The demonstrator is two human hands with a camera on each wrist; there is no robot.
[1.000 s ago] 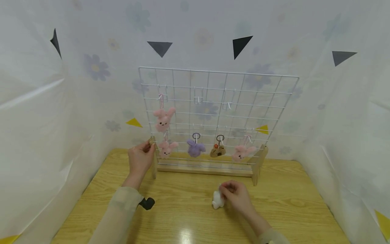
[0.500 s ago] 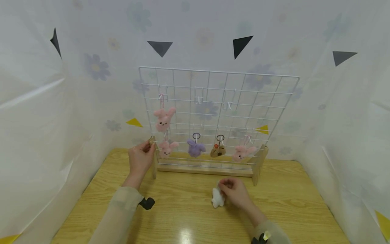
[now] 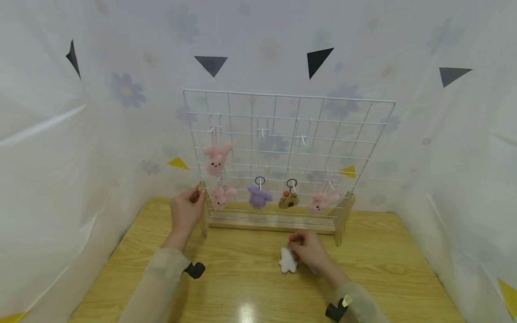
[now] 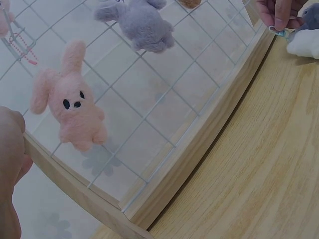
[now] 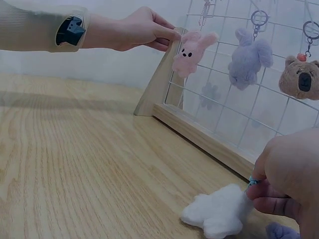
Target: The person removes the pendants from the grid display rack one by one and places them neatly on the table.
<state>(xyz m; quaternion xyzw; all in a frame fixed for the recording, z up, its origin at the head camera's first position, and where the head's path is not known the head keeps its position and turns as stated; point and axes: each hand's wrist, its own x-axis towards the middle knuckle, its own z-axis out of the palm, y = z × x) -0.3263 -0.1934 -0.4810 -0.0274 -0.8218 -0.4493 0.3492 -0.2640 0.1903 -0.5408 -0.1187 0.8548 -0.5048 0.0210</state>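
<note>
My left hand [image 3: 186,211] grips the top of the left wooden upright of a white wire grid rack [image 3: 288,96]. Low over the table in front of the rack, my right hand [image 3: 311,251] pinches the small light-blue clasp [image 5: 252,181] of a white plush keychain [image 3: 288,261]. The white plush hangs at or just above the wood; I cannot tell whether it touches. A grey-purple plush [image 5: 281,231] lies partly hidden beneath the right hand. Pink plush bunnies [image 3: 218,159], a purple plush [image 3: 259,196] and a brown bear-like plush [image 3: 288,200] hang on the grid.
Upper-row hooks [image 3: 262,133] on the grid hold nothing at the middle and right. A wooden base bar [image 3: 270,224] runs along the rack's foot on the wood-grain table [image 3: 234,278]. Pale flowered sheets [image 3: 133,130] with triangles enclose the sides and back.
My right hand has moved slightly away from me toward the rack, carrying the white plush. A bit of grey-purple plush now shows under the right wrist. The left hand stays on the upright.
</note>
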